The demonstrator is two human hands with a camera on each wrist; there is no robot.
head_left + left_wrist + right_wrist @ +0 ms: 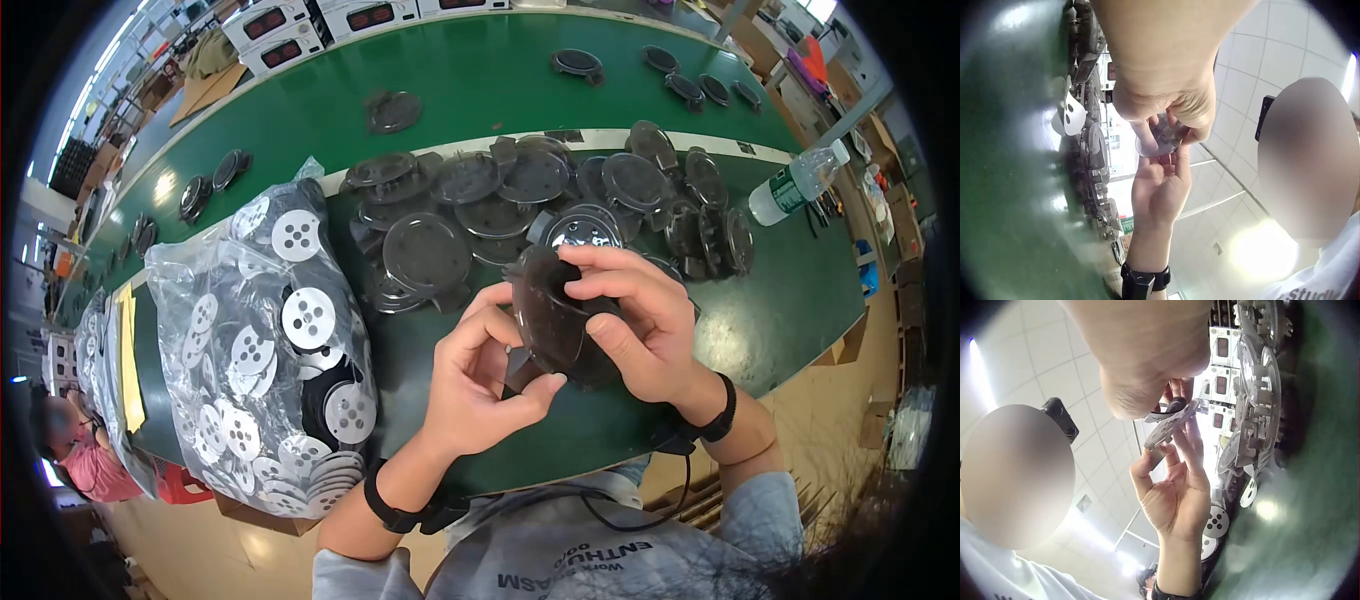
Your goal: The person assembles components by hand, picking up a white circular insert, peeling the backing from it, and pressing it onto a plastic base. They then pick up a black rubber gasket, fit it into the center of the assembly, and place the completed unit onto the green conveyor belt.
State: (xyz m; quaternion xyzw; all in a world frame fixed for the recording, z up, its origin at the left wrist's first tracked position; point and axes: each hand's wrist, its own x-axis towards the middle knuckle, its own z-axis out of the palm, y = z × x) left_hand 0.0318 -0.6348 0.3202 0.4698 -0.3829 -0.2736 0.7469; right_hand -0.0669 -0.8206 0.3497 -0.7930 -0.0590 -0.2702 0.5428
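Observation:
Both hands hold a dark, see-through round plastic housing (545, 315) above the near part of the table, tilted nearly on edge. My left hand (475, 390) pinches its left and lower rim between thumb and fingers. On the other side, my right hand (645, 325) grips it with thumb and fingertips, and a small black piece (1177, 404) shows by those fingers. In the right wrist view a pale disc face with holes (1169, 425) lies along the held housing. Behind the hands is a pile of similar dark housings (425, 255).
A clear plastic bag (180, 300) of white discs with holes (308, 317) stands at left. A water bottle (800, 183) lies at right. More dark housings (578, 63) are spread over the green table (480, 90); printed boxes (265, 25) line its far side.

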